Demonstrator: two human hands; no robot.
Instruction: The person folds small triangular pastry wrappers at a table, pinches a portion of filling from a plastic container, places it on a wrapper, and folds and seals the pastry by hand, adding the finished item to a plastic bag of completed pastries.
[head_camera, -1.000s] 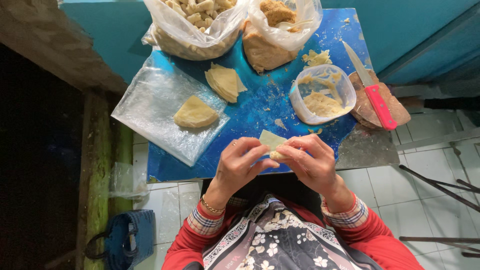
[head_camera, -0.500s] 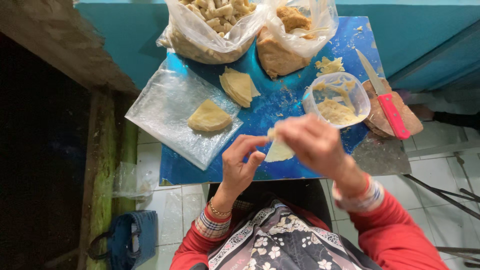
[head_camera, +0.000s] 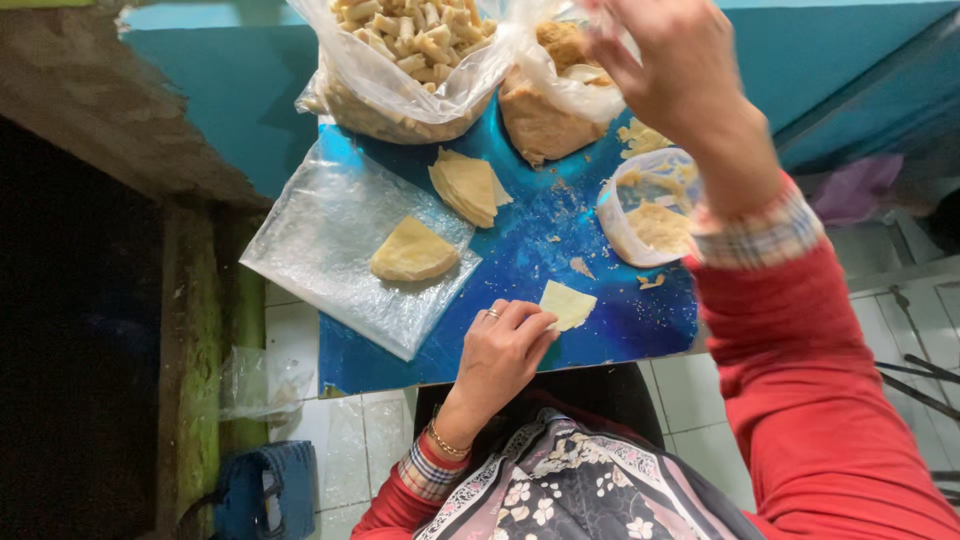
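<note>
My left hand (head_camera: 503, 345) rests on the near edge of the blue board (head_camera: 520, 255), pinching a small pale dough wrapper (head_camera: 567, 303) that lies flat there. My right hand (head_camera: 668, 62) is raised high over the far right of the board, above the clear plastic bag of brown filling (head_camera: 545, 105); its fingers are curled and blurred, and I cannot tell if they hold anything. A stack of triangular wrappers (head_camera: 468, 185) lies mid-board. A folded yellow wrapper (head_camera: 412, 252) sits on a clear plastic sheet (head_camera: 330, 250) at the left.
A clear bag of rolled pastry pieces (head_camera: 410, 60) stands at the far edge. A small clear tub of crumbly filling (head_camera: 645, 215) sits at the right, partly behind my right forearm. White tiled floor and a blue basket (head_camera: 255, 490) lie below; a wooden post is at left.
My right hand let go of the wrapper and rose from near my lap to above the filling bag. My left hand lowered the wrapper onto the board. The view moved closer.
</note>
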